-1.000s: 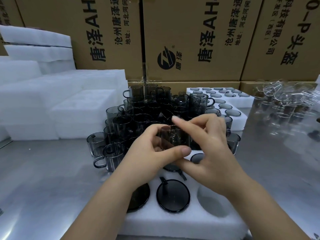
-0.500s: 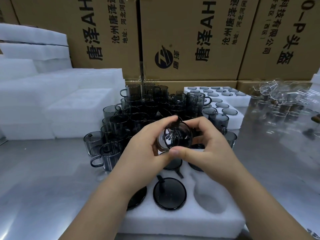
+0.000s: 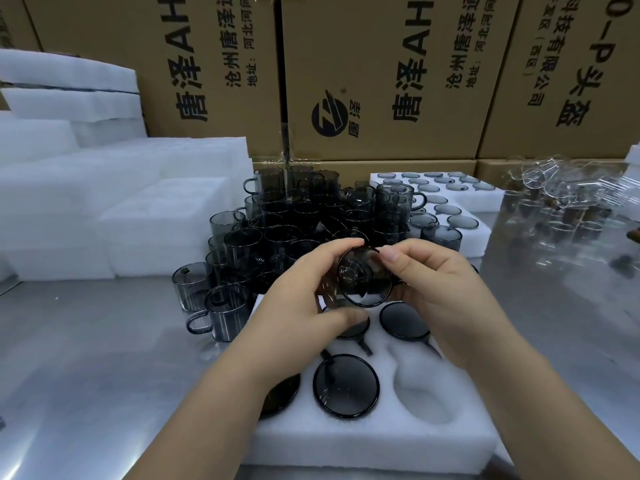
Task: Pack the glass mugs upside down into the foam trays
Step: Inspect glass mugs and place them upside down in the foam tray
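From 7 and 5 o'clock, the left hand and right hand both curl their grip round one smoky mug, tipped sideways, axis toward the camera, above the 12 o'clock end of the foam tray

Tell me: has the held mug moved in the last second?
Yes. The held mug has tipped a round end toward the camera and come slightly down toward the front seated mug.

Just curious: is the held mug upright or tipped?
Tipped: left hand and right hand hold the mug sideways, round end facing us.
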